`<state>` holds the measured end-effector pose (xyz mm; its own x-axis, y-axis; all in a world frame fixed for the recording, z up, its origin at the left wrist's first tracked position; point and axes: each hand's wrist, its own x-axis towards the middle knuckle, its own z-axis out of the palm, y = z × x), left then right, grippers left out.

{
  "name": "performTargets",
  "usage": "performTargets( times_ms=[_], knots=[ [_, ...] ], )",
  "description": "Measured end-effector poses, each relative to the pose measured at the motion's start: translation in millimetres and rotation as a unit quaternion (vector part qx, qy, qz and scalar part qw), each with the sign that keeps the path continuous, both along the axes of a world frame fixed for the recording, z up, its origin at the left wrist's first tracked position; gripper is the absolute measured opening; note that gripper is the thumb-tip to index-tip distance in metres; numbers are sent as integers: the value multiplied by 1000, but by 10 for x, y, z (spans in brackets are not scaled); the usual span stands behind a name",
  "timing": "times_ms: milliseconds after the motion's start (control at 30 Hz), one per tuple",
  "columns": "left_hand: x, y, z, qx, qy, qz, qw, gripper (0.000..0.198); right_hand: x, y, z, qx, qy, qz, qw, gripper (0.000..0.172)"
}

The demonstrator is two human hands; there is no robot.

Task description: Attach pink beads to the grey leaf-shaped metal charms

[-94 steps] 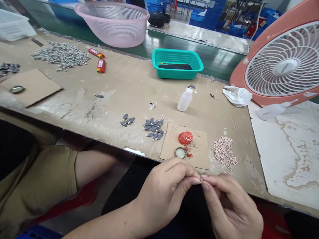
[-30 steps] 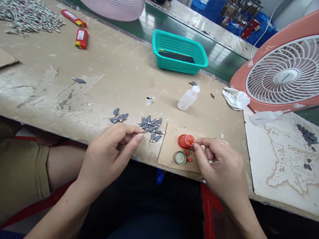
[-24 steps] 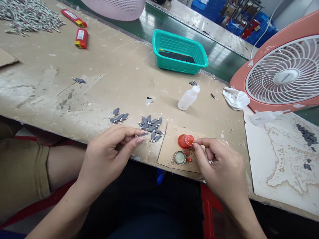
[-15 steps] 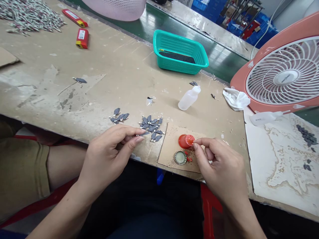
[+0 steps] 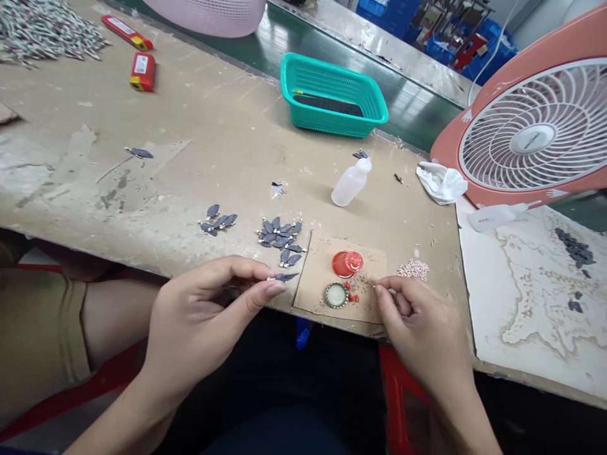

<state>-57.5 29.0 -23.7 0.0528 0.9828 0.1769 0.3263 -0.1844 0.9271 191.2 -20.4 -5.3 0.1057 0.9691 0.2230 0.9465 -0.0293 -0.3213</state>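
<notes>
Fingertips of the left hand [image 5: 203,319] are pinching a grey leaf-shaped charm [image 5: 287,276] by its left end, thumb on the near side and forefinger on the far side, while the other fingers are curling loosely underneath. The charm is hanging just over the near edge of the workbench [image 5: 227,139]. Its long axis is running almost straight left to right, and its pointed tip is aiming right, toward the square of cardboard [image 5: 317,265]. The right hand [image 5: 424,325] is waiting to the right of the charm, apart from it, and is resting over the near right corner of the cardboard. Its thumb and forefinger are pressing together at the tips and pointing left, with the remaining fingers folding into the palm. Whether something as small as a bead is sitting between those two tips is too fine to tell. Between the charm's tip and the right fingertips, a bottle cap [image 5: 336,294] with a pale filling is lying open side up on the cardboard, closer to the charm than to the right hand. A few red beads [image 5: 353,297] are lying just to its right, and a red plastic cap [image 5: 347,263] is standing just beyond it. Farther right, a small pile of pink beads [image 5: 412,270] is lying on the bench beyond the right hand. A heap of matching grey charms [image 5: 279,237] is lying on the far side of the left fingertips.
</notes>
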Motion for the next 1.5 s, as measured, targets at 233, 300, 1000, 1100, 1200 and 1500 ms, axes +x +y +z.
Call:
performTargets(
  times_ms=[233, 300, 1000, 1100, 1200, 1500],
  knots=[
    [147, -72, 79, -84, -97, -59, 990, 12, 19, -70, -23, 9, 71, -22, 997, 13],
    [208, -97, 108, -122, -126, -93, 980, 11, -11, -138, 15, 29, 175, -52, 983, 11],
    [576, -354, 219, -247, -217, -161, 931, 7, -439, -448, 159, 108, 389, -6, 915, 10],
    [584, -370, 231, -241, -213, -162, 933, 7, -451, -457, 159, 123, 393, -24, 911, 6],
    [592, -380, 245, -232, -208, -162, 936, 6, -445, -470, 151, 124, 388, -24, 913, 5],
    [619, -418, 244, -221, -215, -170, 936, 10, -391, -530, 107, 115, 356, 0, 927, 5]
  ],
)
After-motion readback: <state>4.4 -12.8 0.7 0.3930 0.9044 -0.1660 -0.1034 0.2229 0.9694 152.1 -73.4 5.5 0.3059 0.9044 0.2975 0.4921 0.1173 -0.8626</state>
